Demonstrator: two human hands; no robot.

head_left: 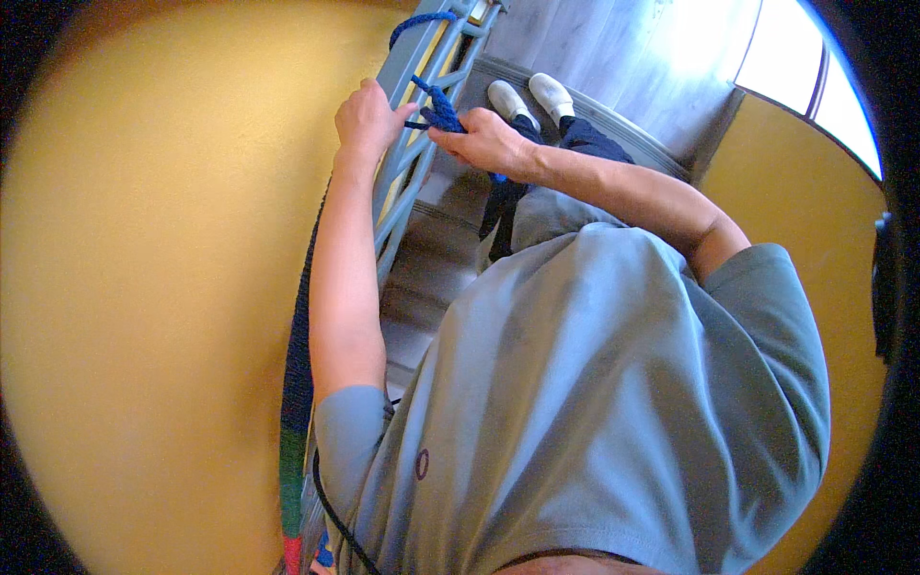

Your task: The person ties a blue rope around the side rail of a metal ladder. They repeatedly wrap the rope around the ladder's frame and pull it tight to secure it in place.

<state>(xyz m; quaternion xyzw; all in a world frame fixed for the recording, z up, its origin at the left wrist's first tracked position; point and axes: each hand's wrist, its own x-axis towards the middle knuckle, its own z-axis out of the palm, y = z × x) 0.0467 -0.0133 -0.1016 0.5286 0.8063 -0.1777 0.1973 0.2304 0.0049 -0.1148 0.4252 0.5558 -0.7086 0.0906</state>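
On the left, my left hand (366, 117) is closed over the top of a grey metal stair railing (409, 67), its thumb stretched across toward a blue cord; its other fingertips are hidden behind the rail. My right hand (491, 144) pinches a bunched length of the blue cord (441, 110) on the inner side of the railing. A strand of it runs between the two hands, close to the left thumb. Farther up, another blue cord loop (422, 21) circles the rail. A long knitted strip (296, 374), dark blue then green and red, lies along the railing beside my left arm.
Dark stair steps (412, 254) lie below the railing. My light shoes (522, 96) stand by a step edge, with grey wood-look floor (623, 57) beyond. A yellow wall (144, 287) rises at the left. A thin black cable (335, 517) hangs near my left sleeve.
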